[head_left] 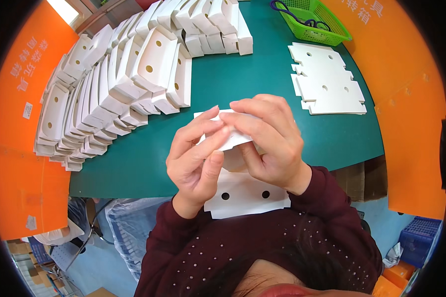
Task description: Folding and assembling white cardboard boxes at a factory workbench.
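Note:
Between my hands is a white cardboard blank (248, 200), its upper end partly folded up and its lower panel, with two round holes, hanging toward my chest. My left hand (195, 158) grips the folded end from the left, fingertips on top and thumb below. From the right, my right hand (275, 136) pinches the same end, fingers over it and thumb underneath. My fingers hide part of the folds. At the right of the green table lies a stack of flat white cardboard blanks (327, 79) with round holes.
Rows of folded white cardboard trays (153, 59) are piled on the table's left and far side. A green plastic basket (317, 22) with a dark cord stands at the far right. Orange panels flank the green table (134, 175). A plastic-lined crate (134, 222) sits below its front edge.

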Demonstrator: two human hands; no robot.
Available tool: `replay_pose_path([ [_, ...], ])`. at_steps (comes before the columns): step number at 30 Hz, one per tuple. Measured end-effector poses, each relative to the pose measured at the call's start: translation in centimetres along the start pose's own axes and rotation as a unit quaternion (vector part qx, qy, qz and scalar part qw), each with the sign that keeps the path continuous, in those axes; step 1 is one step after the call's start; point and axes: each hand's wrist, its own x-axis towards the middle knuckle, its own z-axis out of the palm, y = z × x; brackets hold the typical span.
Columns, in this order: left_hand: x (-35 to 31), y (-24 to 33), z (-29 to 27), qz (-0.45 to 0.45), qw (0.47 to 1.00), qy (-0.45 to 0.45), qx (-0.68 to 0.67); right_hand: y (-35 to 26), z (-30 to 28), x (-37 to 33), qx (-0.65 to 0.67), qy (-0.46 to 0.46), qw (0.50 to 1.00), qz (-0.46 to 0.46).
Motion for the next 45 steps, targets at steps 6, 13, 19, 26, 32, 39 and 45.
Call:
replay_pose_path([
  [6,1.0,-0.3,-0.1,-0.022,0.988,-0.087,0.124,0.0,-0.4,1.5,-0.023,-0.038,0.999,0.025],
  [13,-4.7,-3.8,2.9,-0.231,0.957,-0.153,0.087,4.6,-1.0,1.3,-0.029,0.009,0.983,0.179],
  [19,-1.3,-3.4,-0.3,-0.348,0.894,-0.265,0.101,5.0,-5.2,0.6,-0.211,-0.110,0.955,0.179],
  [26,-0.3,-5.4,-1.0,-0.215,0.875,-0.402,0.164,5.4,-3.2,-4.1,-0.062,-0.375,0.916,0.125],
  [32,-3.3,-6.2,-1.4,-0.035,0.862,-0.413,0.292,5.4,-1.7,-6.5,-0.129,-0.393,0.911,-0.016],
  [39,-4.2,-5.5,-4.3,-0.209,0.947,-0.170,0.173,5.8,-3.2,-5.6,-0.064,-0.250,0.957,0.134],
  [45,-3.9,-0.3,-0.6,-0.374,0.890,0.141,-0.220,2.4,-2.0,-4.9,0.062,-0.135,0.960,0.239],
])
